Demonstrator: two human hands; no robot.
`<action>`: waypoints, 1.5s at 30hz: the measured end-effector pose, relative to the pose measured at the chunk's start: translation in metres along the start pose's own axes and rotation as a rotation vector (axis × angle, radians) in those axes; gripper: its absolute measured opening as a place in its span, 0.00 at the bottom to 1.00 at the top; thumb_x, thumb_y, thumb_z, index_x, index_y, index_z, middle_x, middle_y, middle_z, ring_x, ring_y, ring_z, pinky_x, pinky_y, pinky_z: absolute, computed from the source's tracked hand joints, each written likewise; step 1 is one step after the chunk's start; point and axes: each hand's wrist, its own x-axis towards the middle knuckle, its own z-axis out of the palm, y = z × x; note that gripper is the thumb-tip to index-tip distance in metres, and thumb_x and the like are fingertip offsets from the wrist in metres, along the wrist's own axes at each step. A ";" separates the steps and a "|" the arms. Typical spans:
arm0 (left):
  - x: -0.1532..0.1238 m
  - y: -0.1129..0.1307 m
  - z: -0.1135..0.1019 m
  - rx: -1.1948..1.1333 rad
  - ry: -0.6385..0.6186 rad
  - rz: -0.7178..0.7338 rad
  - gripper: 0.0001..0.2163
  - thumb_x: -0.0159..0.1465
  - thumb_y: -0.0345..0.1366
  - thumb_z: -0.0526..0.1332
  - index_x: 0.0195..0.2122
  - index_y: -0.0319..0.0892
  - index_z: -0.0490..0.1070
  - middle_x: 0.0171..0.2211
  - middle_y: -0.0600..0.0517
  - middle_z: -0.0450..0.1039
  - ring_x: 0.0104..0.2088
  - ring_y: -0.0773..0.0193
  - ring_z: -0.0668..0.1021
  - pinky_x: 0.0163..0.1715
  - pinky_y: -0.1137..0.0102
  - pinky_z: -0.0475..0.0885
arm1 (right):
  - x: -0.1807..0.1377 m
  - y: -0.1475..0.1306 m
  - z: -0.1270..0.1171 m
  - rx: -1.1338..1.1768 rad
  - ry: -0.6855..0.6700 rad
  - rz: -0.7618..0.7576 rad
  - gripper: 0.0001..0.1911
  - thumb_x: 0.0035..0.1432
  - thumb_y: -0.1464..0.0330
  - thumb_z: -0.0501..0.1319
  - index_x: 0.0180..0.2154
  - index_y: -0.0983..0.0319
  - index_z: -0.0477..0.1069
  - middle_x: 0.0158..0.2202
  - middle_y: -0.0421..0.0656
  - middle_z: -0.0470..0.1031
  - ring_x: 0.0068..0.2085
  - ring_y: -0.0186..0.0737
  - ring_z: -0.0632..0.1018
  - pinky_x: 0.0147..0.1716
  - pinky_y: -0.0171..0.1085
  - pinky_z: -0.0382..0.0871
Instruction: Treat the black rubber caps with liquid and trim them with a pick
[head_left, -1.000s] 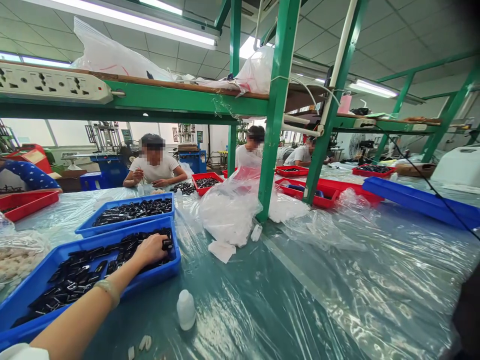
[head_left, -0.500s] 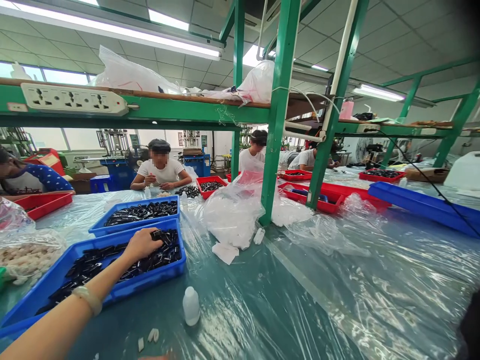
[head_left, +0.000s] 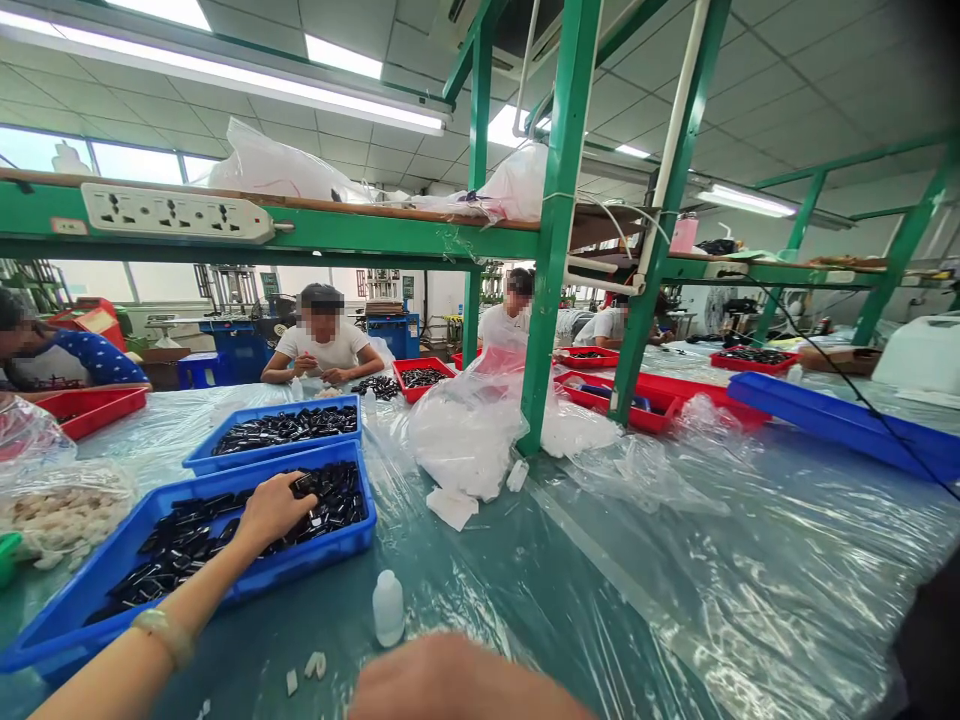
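My left hand (head_left: 271, 511) reaches into the near blue tray (head_left: 330, 553) and its fingers are closed on one of the small black parts (head_left: 304, 484) heaped there. A pale bangle sits on that wrist. My right hand (head_left: 457, 682) shows at the bottom edge as a blurred shape, its fingers hidden. A small white bottle (head_left: 388, 607) stands on the plastic-covered table between the two hands, with a few small white pieces (head_left: 313, 665) beside it.
A second blue tray (head_left: 196, 462) of black parts lies behind the first. A bag of pale pieces (head_left: 64, 512) sits at left. Clear bags (head_left: 466, 430) pile by a green post (head_left: 556, 230). Other people work behind red trays (head_left: 422, 375). A long blue tray (head_left: 840, 420) lies right.
My left hand has drawn back toward the middle of the near tray, now pinching a black part. My right hand has come into view at the bottom. The view has tilted up slightly.
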 end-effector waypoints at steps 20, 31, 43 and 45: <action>-0.001 -0.013 0.021 -0.064 0.005 0.007 0.16 0.52 0.42 0.52 0.37 0.43 0.72 0.39 0.49 0.74 0.41 0.55 0.75 0.36 0.70 0.67 | -0.026 0.223 -0.095 -0.580 0.507 1.055 0.17 0.59 0.64 0.56 0.50 0.63 0.63 0.49 0.47 0.67 0.46 0.43 0.72 0.43 0.48 0.68; -0.001 -0.012 0.023 -0.073 -0.004 0.013 0.16 0.52 0.42 0.53 0.39 0.43 0.72 0.42 0.50 0.73 0.40 0.56 0.75 0.36 0.70 0.67 | -0.029 0.275 -0.121 -0.559 0.603 1.038 0.15 0.59 0.65 0.56 0.47 0.63 0.65 0.47 0.46 0.69 0.43 0.41 0.73 0.41 0.45 0.70; 0.000 -0.014 0.025 -0.090 -0.017 0.023 0.16 0.52 0.43 0.52 0.37 0.43 0.72 0.41 0.51 0.73 0.37 0.58 0.76 0.33 0.72 0.67 | -0.015 0.297 -0.125 -0.519 0.682 1.085 0.14 0.60 0.65 0.56 0.46 0.63 0.66 0.47 0.46 0.69 0.43 0.40 0.73 0.42 0.45 0.69; 0.000 -0.014 0.025 -0.087 -0.015 0.020 0.17 0.52 0.43 0.52 0.38 0.43 0.72 0.42 0.50 0.73 0.37 0.58 0.76 0.33 0.72 0.67 | -0.016 0.298 -0.125 -0.499 0.683 1.081 0.14 0.60 0.65 0.56 0.46 0.63 0.66 0.47 0.46 0.69 0.43 0.40 0.73 0.41 0.45 0.69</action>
